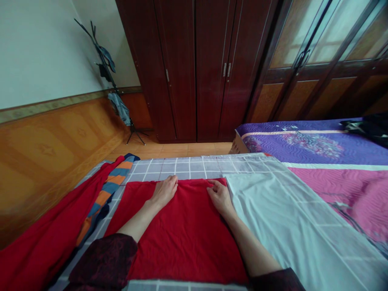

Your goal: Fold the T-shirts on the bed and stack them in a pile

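Note:
A red cloth [188,238] lies spread on the checked grey bedsheet [157,169], with soft wrinkles across it. At its far edge, left of the middle, my left hand [165,190] has its fingers curled closed on the fabric. My right hand [220,196] grips the same edge near the far right corner, its fingers bent and partly hidden. Beside the right forearm, a pale mint-white cloth [273,218] lies against the red one's right side.
Left of the red cloth lie another red cloth [51,238] and an orange-and-blue striped cloth [104,192]. A purple and pink bed [306,141] adjoins on the right. Beyond the foot stand a dark red wardrobe [209,81] and a coat stand [104,60] with hanging items.

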The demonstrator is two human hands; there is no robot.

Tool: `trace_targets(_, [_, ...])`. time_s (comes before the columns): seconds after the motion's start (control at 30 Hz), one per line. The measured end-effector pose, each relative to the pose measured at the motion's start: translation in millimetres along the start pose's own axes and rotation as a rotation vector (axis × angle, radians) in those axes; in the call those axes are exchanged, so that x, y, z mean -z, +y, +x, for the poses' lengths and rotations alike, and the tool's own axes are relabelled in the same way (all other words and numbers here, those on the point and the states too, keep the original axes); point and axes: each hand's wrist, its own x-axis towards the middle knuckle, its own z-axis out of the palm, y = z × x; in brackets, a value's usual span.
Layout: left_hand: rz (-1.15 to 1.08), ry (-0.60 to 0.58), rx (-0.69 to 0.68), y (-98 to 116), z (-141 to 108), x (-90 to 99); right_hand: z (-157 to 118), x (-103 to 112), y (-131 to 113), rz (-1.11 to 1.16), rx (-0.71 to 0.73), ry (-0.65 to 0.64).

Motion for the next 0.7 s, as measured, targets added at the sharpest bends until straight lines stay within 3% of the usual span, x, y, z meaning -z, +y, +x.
trace_targets(0.1, [0.002, 0.008, 0.017, 4.4, -8.8, 0.2, -0.7, -0.3, 1.4, -0.011, -0.005, -0.013])
trace_targets(0.23, [-0.019, 0.047, -0.100, 2.0, -45.6, 5.9, -0.5, 2.4, 1.2, -0.063, -0.024, -0.046])
trace_targets(0.33, [0.019, 0.039, -0.124, -17.3, -88.4, 8.9, 1.7, 11.7, -9.2, -0.134, -0.045, -0.067])
trace_targets(0.43, [0.031, 0.067, -0.049, -48.7, -134.9, 10.0, -3.4, 24.1, -38.0, -0.251, -0.032, -0.045])
trace_targets(0.5, [0.004, 0.123, 0.046, -69.6, -164.4, 10.9, -18.7, 28.7, -64.7, -0.395, 0.094, -0.039])
trace_targets(0.6, [-0.064, 0.178, 0.228, -90.7, -203.1, 12.7, -63.8, 27.9, -97.5, -0.568, 0.458, -0.137])
trace_targets(0.7, [-0.138, 0.169, 0.399, -97.6, -232.2, 12.1, -118.2, 28.3, -100.2, -0.717, 0.783, -0.311])
